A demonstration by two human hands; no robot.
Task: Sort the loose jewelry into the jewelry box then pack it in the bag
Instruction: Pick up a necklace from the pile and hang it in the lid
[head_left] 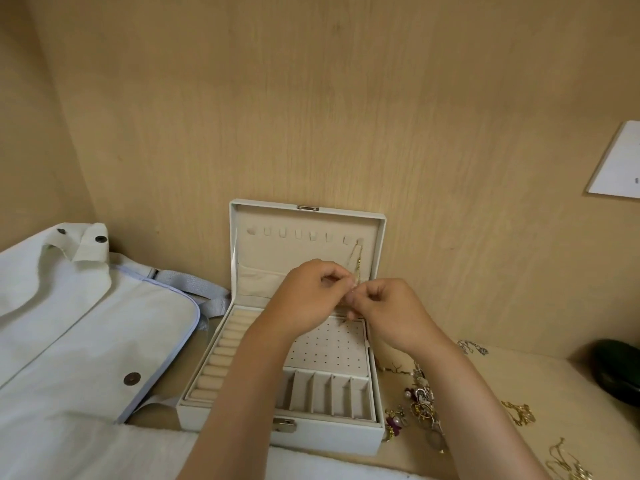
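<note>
A white jewelry box (332,434) stands open against the wooden back wall, its lid (308,237) upright with a row of small hooks. A thin gold chain (358,263) hangs from the rightmost hook. My left hand (304,299) and my right hand (391,313) meet in front of the lid, above the perforated earring pad (329,344), and both pinch the lower end of the chain with their fingertips. Loose jewelry (420,405) lies in a heap on the shelf right of the box. A pale canvas bag (69,323) lies at the left.
More gold chains (519,412) and a silver chain (472,348) lie on the shelf at the right. A dark round object (616,368) sits at the far right edge. A white sheet (618,161) is on the back wall. A white towel (311,465) lies along the front edge.
</note>
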